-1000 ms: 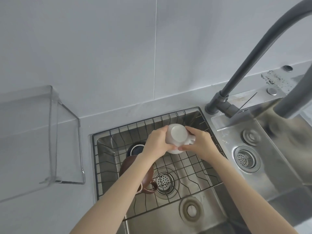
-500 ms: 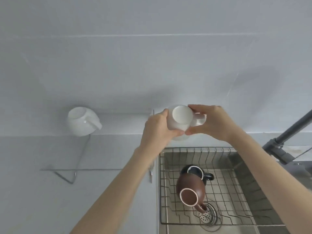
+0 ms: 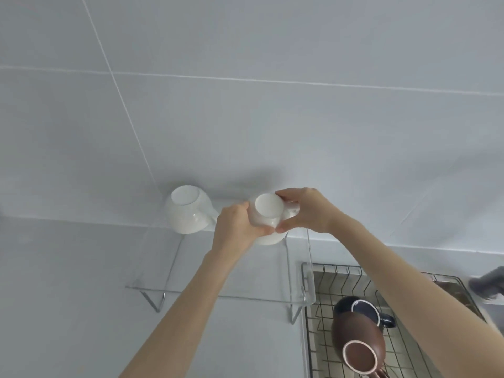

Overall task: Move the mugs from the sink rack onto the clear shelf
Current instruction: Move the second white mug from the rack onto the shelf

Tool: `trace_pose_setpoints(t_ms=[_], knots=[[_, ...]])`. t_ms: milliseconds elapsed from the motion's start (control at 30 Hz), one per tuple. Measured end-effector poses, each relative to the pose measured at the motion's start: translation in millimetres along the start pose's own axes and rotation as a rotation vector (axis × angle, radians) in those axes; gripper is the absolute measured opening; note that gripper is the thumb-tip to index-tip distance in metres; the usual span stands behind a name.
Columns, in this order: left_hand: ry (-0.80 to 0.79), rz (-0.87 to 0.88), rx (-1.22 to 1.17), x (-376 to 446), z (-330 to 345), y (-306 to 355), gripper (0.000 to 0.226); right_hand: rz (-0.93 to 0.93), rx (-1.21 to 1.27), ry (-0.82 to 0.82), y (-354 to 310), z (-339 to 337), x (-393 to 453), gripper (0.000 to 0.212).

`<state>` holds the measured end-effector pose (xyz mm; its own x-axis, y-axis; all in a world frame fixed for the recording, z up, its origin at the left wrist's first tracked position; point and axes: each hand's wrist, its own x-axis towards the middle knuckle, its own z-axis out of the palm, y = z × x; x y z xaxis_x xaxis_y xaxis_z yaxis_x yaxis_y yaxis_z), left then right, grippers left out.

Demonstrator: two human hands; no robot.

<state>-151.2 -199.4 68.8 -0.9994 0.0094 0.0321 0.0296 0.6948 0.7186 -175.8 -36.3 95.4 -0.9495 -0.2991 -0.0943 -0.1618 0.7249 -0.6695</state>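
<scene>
Both hands hold an upside-down white mug (image 3: 268, 211) over the right part of the clear shelf (image 3: 234, 271). My left hand (image 3: 237, 227) wraps its left side; my right hand (image 3: 305, 211) grips the handle side. I cannot tell whether the mug touches the shelf. Another white mug (image 3: 188, 211) sits upside down on the shelf to the left, against the wall. In the sink rack (image 3: 324, 317) at lower right, a brown mug (image 3: 358, 342) lies in front of a dark blue mug (image 3: 362, 309).
The shelf stands on thin metal legs (image 3: 156, 302) over a white counter (image 3: 68, 296), beside the sink. White tiled wall behind. A grey faucet part (image 3: 488, 282) shows at the right edge.
The white mug went up out of the sink rack and left to the shelf, next to the other white mug. My view swung left with it.
</scene>
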Motion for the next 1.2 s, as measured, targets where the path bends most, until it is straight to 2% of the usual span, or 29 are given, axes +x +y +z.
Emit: trace_pose_setpoints(t_ms=[533,867,967,1067,1167,1200], knots=[[0.014,-0.053,-0.124,22.1,15.6,-8.0,0.05,0.014,0.017,-0.147,19.8,-5.7,33.8,0.053],[0.048,-0.071,-0.085,18.7,22.6,-5.6,0.053,0.027,0.021,-0.204,25.4,-9.4,37.6,0.064],[0.011,-0.085,-0.08,17.8,23.8,-4.8,0.065,0.061,-0.019,-0.109,27.9,-14.0,23.0,0.083],[0.076,-0.002,0.007,3.6,26.4,11.3,0.078,0.044,0.074,0.091,40.7,-26.5,-16.5,0.072],[0.214,0.228,-0.082,-38.6,41.5,37.4,0.059,0.141,0.24,0.235,73.5,-26.9,-76.9,0.055],[0.202,0.319,-0.124,-55.7,51.8,43.6,0.051,0.183,0.26,0.251,85.5,-21.6,-96.3,0.052]])
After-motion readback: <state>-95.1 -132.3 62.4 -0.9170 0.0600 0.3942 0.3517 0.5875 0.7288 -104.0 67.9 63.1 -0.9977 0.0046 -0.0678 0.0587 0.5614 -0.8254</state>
